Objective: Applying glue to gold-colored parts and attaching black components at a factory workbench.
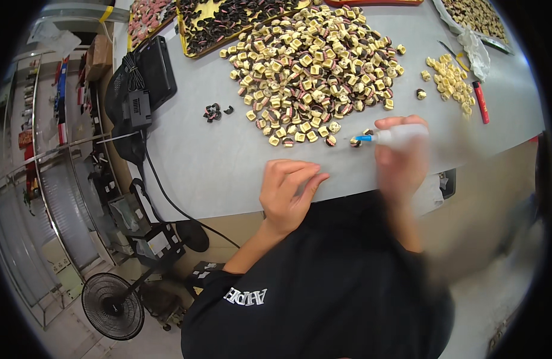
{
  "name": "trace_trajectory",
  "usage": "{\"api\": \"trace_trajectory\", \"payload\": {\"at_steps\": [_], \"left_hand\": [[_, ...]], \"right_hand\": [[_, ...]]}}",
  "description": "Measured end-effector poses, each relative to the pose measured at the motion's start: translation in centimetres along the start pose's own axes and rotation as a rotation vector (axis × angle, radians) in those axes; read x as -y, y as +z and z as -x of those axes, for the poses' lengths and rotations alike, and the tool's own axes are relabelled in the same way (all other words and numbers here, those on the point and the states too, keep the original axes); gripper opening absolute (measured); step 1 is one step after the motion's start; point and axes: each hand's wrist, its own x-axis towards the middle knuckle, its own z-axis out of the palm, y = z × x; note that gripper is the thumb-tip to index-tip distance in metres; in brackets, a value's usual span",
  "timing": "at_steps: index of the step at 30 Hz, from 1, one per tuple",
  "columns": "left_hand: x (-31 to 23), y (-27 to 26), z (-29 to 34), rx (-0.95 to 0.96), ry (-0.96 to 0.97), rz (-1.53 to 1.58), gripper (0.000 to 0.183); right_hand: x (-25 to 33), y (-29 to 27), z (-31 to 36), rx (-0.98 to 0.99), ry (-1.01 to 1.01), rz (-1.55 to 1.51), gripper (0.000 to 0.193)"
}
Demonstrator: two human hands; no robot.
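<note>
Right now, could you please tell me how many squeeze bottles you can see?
1: the white squeeze bottle, held in the right hand, its blue tip by a small piece on the near side of the pile. Others may be hidden.

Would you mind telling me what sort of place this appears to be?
Probably a workshop or small factory for handwork: a big pile of small cream-and-dark pieces covers part of a grey worktable, and the right hand holds a white blue-tipped bottle.
</note>
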Motion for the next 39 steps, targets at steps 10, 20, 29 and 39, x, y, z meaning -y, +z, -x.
{"api": "trace_trajectory", "payload": {"at_steps": [10, 20, 29, 39], "left_hand": [[0.5, -1.1, 0.5, 0.178, 0.022, -0.344, 0.027], [-0.2, -0.6, 0.2, 0.098, -0.262, 0.402, 0.02], [0.9, -0.4, -0.2, 0.068, -0.564, 1.2, 0.026], [1.4, 0.1, 0.2, 0.036, -0.506, 1.091, 0.027]], "right_hand": [[0.0, 0.1, -0.2, -0.082, 0.012, -0.035, 0.026], [-0.1, -0.1, -0.2, -0.081, 0.012, -0.071, 0.026], [-0.2, -0.2, -0.3, -0.108, 0.032, -0.114, 0.026], [-0.1, -0.2, -0.1, -0.101, 0.039, -0.08, 0.028]]}}
